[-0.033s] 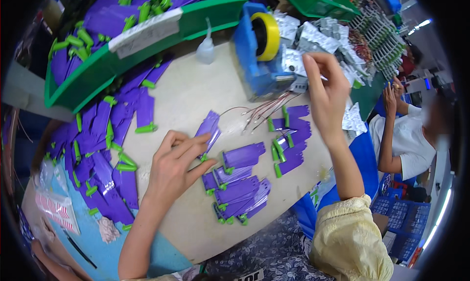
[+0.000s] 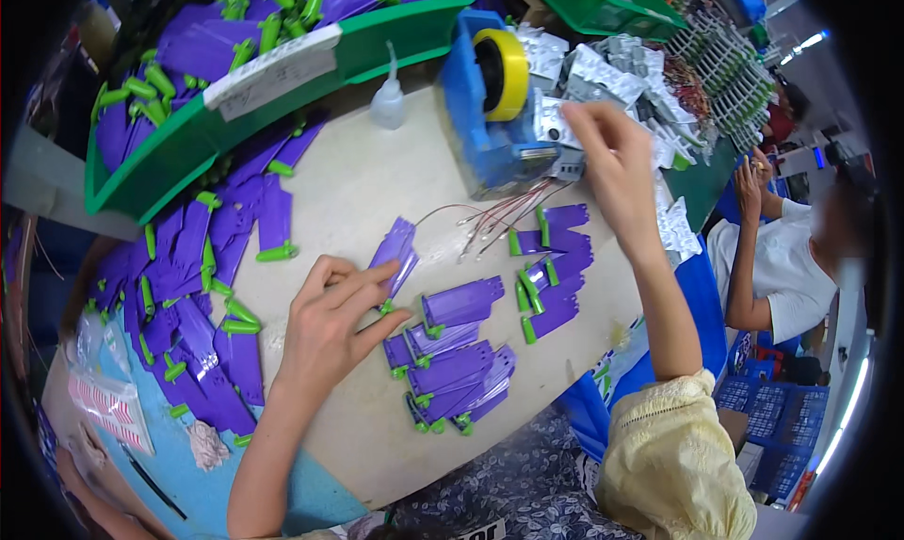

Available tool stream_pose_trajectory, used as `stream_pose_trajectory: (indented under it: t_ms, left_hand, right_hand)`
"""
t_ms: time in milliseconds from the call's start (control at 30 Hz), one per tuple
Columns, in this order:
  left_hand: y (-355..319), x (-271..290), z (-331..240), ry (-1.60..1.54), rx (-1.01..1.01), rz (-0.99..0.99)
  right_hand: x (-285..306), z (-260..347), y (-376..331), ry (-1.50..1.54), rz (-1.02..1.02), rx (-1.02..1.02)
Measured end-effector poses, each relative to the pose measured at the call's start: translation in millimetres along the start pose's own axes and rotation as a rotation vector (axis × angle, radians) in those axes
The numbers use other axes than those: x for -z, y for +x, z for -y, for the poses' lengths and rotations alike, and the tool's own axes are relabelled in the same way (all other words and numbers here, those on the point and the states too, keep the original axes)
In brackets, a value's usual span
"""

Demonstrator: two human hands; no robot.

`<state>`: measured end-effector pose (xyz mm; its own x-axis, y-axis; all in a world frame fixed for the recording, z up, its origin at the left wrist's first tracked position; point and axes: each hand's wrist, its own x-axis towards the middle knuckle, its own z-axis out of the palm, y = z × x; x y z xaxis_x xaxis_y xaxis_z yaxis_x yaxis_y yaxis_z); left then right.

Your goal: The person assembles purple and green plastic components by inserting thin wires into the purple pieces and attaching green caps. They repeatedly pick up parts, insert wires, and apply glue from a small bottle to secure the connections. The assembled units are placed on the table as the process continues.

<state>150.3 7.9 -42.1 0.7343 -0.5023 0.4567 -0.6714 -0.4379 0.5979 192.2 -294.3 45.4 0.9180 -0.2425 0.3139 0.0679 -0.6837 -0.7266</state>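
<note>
My left hand (image 2: 325, 319) has its fingers closed on a small purple plate (image 2: 394, 248) with a green end, held on the pale tabletop. My right hand (image 2: 621, 168) is raised at the blue tape dispenser (image 2: 466, 135), thumb and forefinger together at the edge of a silvery piece (image 2: 557, 123); whether they grip it is hard to make out. Thin reddish wires (image 2: 494, 215) run from beside the dispenser onto the table, one reaching toward the held plate. Between my hands lie two groups of purple plates (image 2: 463, 300) with green ends.
A green bin (image 2: 273, 102) of purple and green parts stands at the far left, above a loose heap of purple plates (image 2: 198, 323). A small squeeze bottle (image 2: 386, 105) stands beside the dispenser. Silvery packets (image 2: 603, 74) pile up behind it. Another person (image 2: 777, 267) sits at the right.
My right hand has shifted slightly left along the silvery piece. My left hand stays on the purple plate, and the whole view has slid a little.
</note>
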Motion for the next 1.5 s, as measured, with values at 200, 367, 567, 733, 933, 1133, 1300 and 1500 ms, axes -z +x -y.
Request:
stream_pose_trajectory:
  t_ms: [200, 367, 567, 733, 933, 1133, 1300, 1500]
  left_hand:
    - [2.2, -6.2, 0.3, -0.078, 0.036, 0.010]
    - [0.8, -2.2, -0.9, -0.071, 0.054, 0.031]
    - [0.4, -2.8, -4.5, -0.224, 0.253, 0.014]
    - [-1.2, -3.7, 0.3, -0.164, 0.193, 0.041]
    - [-13.5, -10.0, -5.7, 0.010, 0.096, -0.141]
    - [-19.5, -19.4, -15.1, 0.177, 0.120, -0.128]
    - [-5.2, -12.1, -18.2, 0.182, 0.155, 0.017]
    - [-12.5, -15.2, -10.4, 0.058, 0.229, -0.069]
  right_hand:
    - [10.0, -7.5, -0.5, 0.682, 0.194, -0.521]
    - [9.3, -0.9, -24.5, 0.317, 0.376, -0.492]
    - [-16.1, 22.8, -77.8, 0.508, 0.654, -0.120]
    - [-69.2, 15.4, -91.0, 0.558, 0.910, -0.064]
    - [-74.7, 28.4, -82.8, 0.190, 0.891, 0.031]
    - [-71.5, 18.9, -74.9, -0.095, 0.442, 0.334]
    - [-66.2, 19.9, -70.0, 0.049, 0.420, 0.177]
    - [-93.1, 32.0, -55.8, 0.043, 0.630, 0.224]
